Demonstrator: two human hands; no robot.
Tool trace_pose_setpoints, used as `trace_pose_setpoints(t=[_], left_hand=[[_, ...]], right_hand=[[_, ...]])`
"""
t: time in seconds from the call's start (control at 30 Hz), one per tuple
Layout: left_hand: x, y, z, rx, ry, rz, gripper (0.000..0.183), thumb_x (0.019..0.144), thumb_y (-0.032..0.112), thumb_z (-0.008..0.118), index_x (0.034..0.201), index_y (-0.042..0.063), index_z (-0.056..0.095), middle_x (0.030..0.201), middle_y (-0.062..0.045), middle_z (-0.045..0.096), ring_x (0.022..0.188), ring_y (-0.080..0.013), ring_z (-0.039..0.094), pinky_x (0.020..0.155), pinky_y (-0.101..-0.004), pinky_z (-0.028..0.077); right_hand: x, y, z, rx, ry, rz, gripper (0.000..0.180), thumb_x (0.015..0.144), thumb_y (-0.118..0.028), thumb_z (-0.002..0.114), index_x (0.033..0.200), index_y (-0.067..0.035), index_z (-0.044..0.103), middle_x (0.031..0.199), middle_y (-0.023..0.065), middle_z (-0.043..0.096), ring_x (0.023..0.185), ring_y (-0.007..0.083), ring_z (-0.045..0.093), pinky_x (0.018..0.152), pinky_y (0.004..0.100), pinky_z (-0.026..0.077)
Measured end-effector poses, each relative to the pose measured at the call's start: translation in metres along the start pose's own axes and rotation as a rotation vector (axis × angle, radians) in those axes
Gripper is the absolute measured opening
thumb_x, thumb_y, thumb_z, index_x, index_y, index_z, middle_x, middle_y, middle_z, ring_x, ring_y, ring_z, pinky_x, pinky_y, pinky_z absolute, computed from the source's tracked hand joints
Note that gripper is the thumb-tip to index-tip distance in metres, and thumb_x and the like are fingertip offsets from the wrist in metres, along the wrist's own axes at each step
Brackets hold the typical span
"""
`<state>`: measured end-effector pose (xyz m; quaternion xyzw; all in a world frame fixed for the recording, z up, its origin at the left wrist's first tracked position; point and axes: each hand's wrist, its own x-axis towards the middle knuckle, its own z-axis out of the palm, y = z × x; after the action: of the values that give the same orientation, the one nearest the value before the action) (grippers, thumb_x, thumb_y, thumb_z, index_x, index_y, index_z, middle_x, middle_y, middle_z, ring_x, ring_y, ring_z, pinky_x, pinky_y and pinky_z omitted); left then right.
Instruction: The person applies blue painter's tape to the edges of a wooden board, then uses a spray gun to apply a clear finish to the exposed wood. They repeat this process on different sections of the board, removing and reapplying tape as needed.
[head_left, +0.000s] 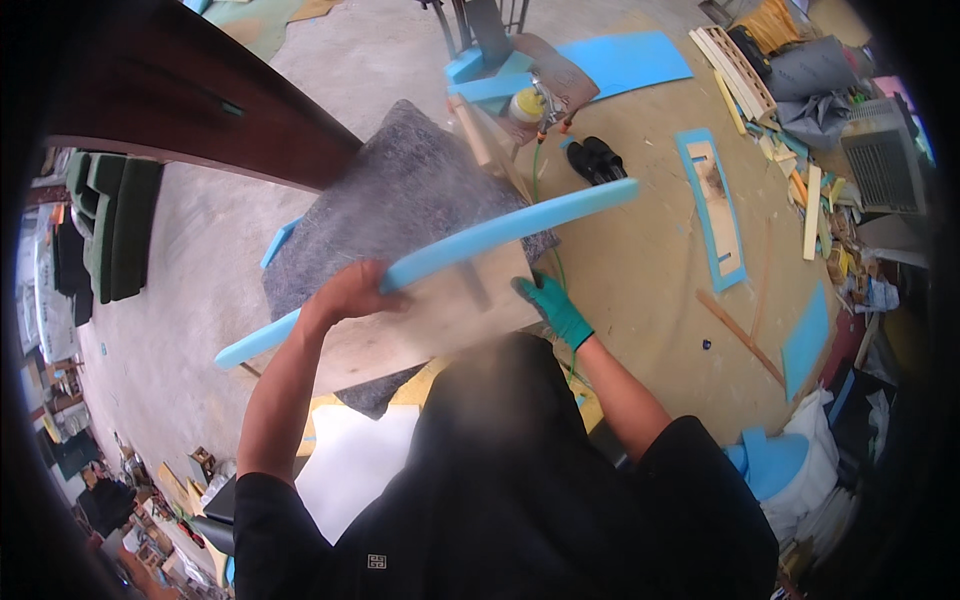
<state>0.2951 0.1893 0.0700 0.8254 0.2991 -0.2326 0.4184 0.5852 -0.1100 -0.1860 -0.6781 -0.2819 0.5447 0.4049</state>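
Observation:
A pale wooden board or panel (420, 330) lies in front of me, with a long blue foam strip (510, 225) along its far edge, sticking out past both ends. My bare left hand (360, 289) grips the foam-edged side of the panel, left of its middle. In a green work glove, my right hand (551, 304) holds the panel's right end, thumb and fingers at the edge. Beneath and beyond the panel is a grey felt-like blanket (397, 180). A blurred haze covers part of the view, so the left fingertips are unclear.
A dark red beam (225, 97) rises at the upper left. Farther off are a spray gun with a yellow cup (528, 105), a green hose (536, 172), black slippers (595, 160) and a blue foam sheet (630, 64). A foam-edged wooden frame (712, 210) lies on the floor at right, near scraps.

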Motion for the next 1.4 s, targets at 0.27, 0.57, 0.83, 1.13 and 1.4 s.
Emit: trace_pose_setpoints(t=[0.27,0.57,0.83,1.13,1.4], left_hand=[[0.062,-0.104,0.031,-0.014,-0.099,-0.025,0.103,0.071,0.047,0.102,0.157,0.008,0.062,0.148,-0.022,0.072,0.138,-0.0387,0.068,0.117,-0.0501,0.052],[0.12,-0.103,0.153,0.208,0.591,0.065,0.091,0.086,0.039,0.093,0.163,0.011,0.054,0.163,-0.018,0.059,0.151,-0.0447,0.053,0.125,-0.0617,0.041],[0.169,-0.022,0.182,0.076,0.81,0.04,0.085,0.09,0.047,0.086,0.158,0.005,0.057,0.141,-0.021,0.063,0.133,-0.0442,0.057,0.12,-0.0598,0.039],[0.199,0.002,0.21,0.037,0.863,-0.031,0.068,0.088,0.052,0.087,0.136,0.01,0.065,0.13,-0.014,0.06,0.123,-0.0396,0.055,0.114,-0.057,0.036],[0.204,0.013,0.2,0.013,0.776,-0.068,0.069,0.086,0.054,0.088,0.135,0.011,0.064,0.13,-0.015,0.06,0.124,-0.0396,0.056,0.117,-0.0601,0.035]], right_hand=[[-0.022,-0.06,0.059,0.081,0.069,0.235,0.064,0.112,-0.043,0.071,0.159,0.0,0.058,0.14,0.0109,0.072,0.126,0.0223,0.07,0.104,0.04,0.058],[-0.079,0.072,0.017,-0.463,0.557,0.024,0.068,0.11,-0.05,0.071,0.156,-0.002,0.056,0.147,0.0207,0.07,0.129,0.0349,0.072,0.103,0.046,0.057],[-0.072,0.016,-0.166,0.379,0.778,0.214,0.034,0.114,-0.038,0.069,0.133,-0.01,0.071,0.118,0.003,0.076,0.097,0.0193,0.077,0.077,0.0332,0.055],[0.255,-0.216,-0.293,0.181,0.46,-0.202,0.045,0.113,-0.035,0.066,0.148,-0.006,0.067,0.142,0.013,0.074,0.116,0.0279,0.078,0.103,0.0415,0.06],[0.586,-0.31,-0.244,0.525,0.086,-0.124,0.042,0.111,-0.034,0.067,0.141,-0.005,0.068,0.127,0.0179,0.077,0.107,0.0327,0.078,0.091,0.047,0.067]])
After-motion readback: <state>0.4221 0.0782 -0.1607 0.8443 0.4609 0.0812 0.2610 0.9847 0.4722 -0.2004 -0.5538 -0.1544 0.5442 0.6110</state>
